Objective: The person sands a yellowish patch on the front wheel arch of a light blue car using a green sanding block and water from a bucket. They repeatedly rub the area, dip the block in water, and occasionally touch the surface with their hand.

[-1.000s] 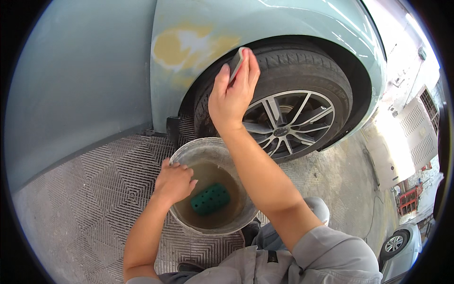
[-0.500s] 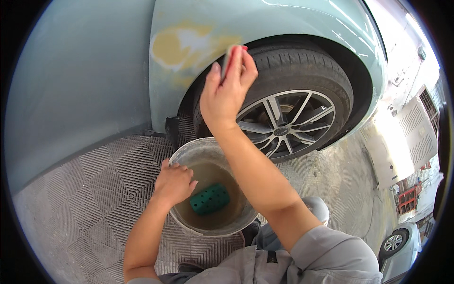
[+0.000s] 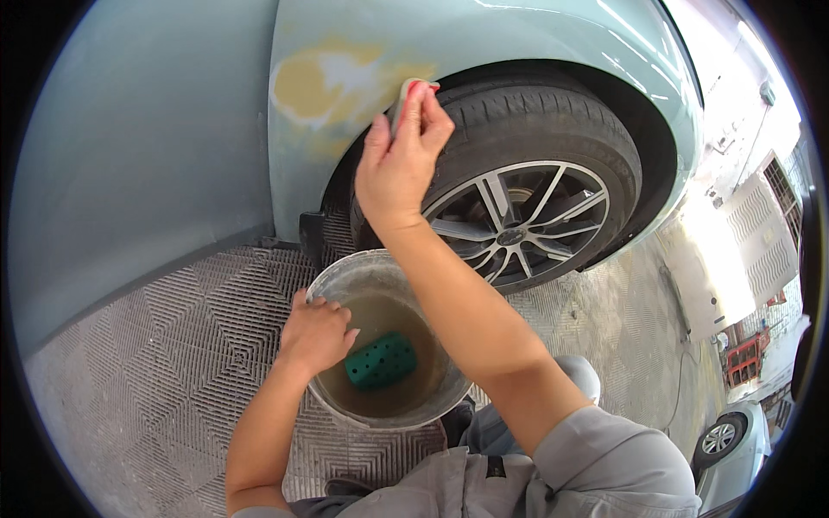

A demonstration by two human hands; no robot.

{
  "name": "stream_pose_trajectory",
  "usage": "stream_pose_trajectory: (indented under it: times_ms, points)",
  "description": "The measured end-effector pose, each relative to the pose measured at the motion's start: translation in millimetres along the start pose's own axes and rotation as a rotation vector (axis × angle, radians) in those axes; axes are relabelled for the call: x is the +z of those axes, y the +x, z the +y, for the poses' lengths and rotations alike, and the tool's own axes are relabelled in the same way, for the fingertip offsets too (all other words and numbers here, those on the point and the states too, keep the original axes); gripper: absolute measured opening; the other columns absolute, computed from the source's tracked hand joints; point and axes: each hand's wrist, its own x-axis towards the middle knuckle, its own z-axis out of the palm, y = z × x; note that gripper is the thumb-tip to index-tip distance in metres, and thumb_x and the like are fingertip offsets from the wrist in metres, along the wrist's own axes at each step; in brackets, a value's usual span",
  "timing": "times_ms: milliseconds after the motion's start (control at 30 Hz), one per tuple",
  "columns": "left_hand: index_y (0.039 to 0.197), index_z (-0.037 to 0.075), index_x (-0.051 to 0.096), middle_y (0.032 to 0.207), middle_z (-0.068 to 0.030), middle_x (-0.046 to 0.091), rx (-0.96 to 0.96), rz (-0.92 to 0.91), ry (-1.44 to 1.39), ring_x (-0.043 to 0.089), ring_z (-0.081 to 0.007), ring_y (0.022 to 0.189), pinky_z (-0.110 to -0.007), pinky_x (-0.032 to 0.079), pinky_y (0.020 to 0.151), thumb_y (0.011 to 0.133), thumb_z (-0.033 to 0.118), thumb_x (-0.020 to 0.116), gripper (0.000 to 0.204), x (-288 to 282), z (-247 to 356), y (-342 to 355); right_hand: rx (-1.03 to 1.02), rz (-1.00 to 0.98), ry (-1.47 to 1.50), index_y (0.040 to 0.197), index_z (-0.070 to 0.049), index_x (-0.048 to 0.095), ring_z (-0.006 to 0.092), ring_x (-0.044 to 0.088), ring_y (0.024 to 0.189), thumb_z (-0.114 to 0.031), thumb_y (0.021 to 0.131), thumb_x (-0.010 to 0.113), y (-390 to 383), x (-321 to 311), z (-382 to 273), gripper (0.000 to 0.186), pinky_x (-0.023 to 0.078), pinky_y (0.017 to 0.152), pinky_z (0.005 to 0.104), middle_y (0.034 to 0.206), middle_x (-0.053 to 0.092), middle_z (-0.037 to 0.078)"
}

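Note:
My right hand (image 3: 401, 168) reaches up to the wheel arch, its fingers closed round a sanding pad (image 3: 401, 104) with a pale grey face and a red back. The pad is at the arch edge of the pale green car fender (image 3: 389, 30), just right of a yellow and white sanded patch (image 3: 302, 86). Low on the left, my left hand (image 3: 318, 332) grips the rim of a grey bucket (image 3: 389, 424). Murky water fills part of the bucket, and a dark green block with holes (image 3: 380, 361) lies in it.
Behind my right forearm stands the car's wheel (image 3: 518, 233) with its tyre. A grey-blue door panel (image 3: 147, 155) borders the fender on the left. The floor (image 3: 216, 345) has ridged diamond tiles. A second car (image 3: 734, 449) is at the lower right.
My right hand has moved slightly left and down along the wheel arch with the sanding pad. My left hand stays on the bucket rim.

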Motion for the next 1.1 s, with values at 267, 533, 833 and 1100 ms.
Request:
stream_pose_trajectory:
  times_ms: [267,533,833,1100]
  points:
    - [0.096,0.009,0.068,0.099,-0.0074,0.068,-0.008,-0.009,-0.008,0.061,-0.0223,0.103,-0.048,0.031,0.105,0.089,0.035,0.058,0.029,-0.7,-0.4,1.0,-0.033,-0.181,0.063,0.142,0.005,0.036,0.0374,0.048,0.115,0.004,0.085,0.059,-28.4,-14.3,-16.2,0.061,0.042,0.099,0.0368,0.131,0.039,0.024]
    - [0.095,0.01,0.069,0.097,-0.0056,0.067,-0.001,0.038,0.027,0.061,-0.0226,0.102,-0.048,0.031,0.105,0.088,0.036,0.059,0.029,5.2,-2.1,0.9,-0.03,-0.037,0.016,0.142,0.004,0.035,0.0369,0.043,0.121,0.002,0.085,0.062,-5.6,11.0,-5.0,0.063,0.042,0.099,0.0367,0.134,0.035,0.024]
    - [0.096,0.011,0.07,0.097,-0.0051,0.067,-0.011,0.018,0.036,0.061,-0.0229,0.102,-0.048,0.03,0.106,0.088,0.037,0.059,0.029,6.1,-1.4,0.6,-0.017,-0.056,0.098,0.139,0.006,0.038,0.0368,0.048,0.119,0.001,0.087,0.06,-5.1,-21.9,-11.3,0.057,0.043,0.099,0.0362,0.133,0.04,0.021]
    - [0.095,0.011,0.07,0.095,-0.005,0.067,-0.004,0.028,0.06,0.061,-0.0223,0.1,-0.047,0.03,0.105,0.088,0.036,0.059,0.028,6.7,-0.2,1.7,0.035,-0.26,0.155,0.142,0.002,0.037,0.0359,0.048,0.116,0.002,0.088,0.057,-24.9,-13.6,-26.3,0.058,0.042,0.099,0.0369,0.129,0.042,0.023]
